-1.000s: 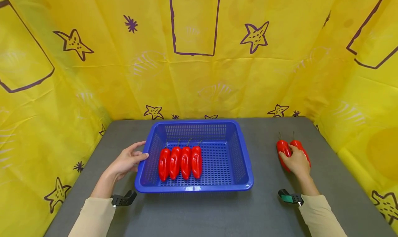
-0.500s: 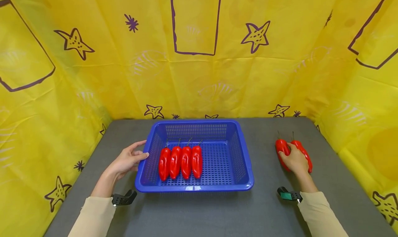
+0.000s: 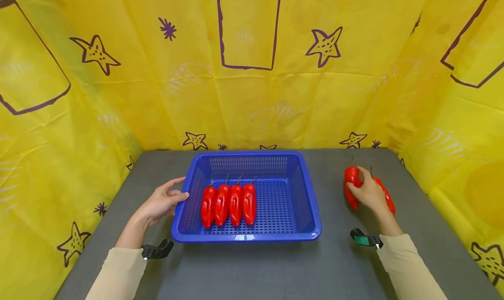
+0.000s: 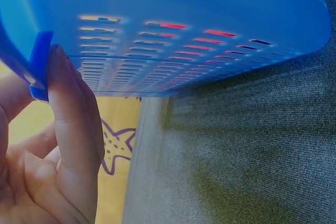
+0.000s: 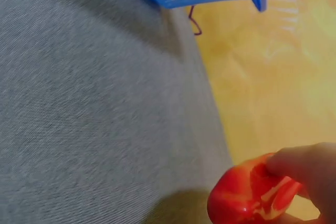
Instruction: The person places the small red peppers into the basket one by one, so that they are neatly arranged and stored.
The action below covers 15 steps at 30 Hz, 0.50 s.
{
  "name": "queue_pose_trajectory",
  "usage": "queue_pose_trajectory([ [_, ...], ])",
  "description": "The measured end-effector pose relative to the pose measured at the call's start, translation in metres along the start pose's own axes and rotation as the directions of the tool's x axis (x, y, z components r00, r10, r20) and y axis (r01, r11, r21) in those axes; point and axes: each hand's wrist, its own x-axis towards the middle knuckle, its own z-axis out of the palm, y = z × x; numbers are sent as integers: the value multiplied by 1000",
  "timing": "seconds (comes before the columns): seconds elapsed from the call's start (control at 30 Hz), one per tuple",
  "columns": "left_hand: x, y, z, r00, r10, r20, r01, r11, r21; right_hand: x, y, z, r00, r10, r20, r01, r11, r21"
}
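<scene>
My right hand [image 3: 371, 192] grips a glossy red chili pepper [image 3: 351, 176] between thumb and fingers, to the right of the basket. In the right wrist view the held pepper [image 5: 242, 192] shows at the lower right, over a shadow on the cloth. Partly hidden behind that hand lies another red pepper [image 3: 386, 196]. My left hand [image 3: 162, 202] pinches the left rim of the blue plastic basket [image 3: 246, 238]; the left wrist view shows thumb and fingers on either side of the rim [image 4: 41, 59]. Several red peppers [image 3: 235, 206] lie side by side in the basket's left half, stems pointing away.
The grey tabletop [image 3: 252, 271] surrounds the basket. A yellow patterned cloth [image 3: 252, 103] stands as a wall at the back and both sides. Each wrist wears a black strap [image 3: 157, 250].
My right hand has lifted one pepper and moved it slightly left and away, apart from the other one. The left hand and basket have stayed in place.
</scene>
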Motion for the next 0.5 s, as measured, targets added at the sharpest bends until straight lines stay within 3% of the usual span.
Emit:
queue_pose_trajectory([
  [0.5,1,0,-1,1000,-9,-4,9,1000,8,14,-35,-15,999,-26,42,21,994,104],
])
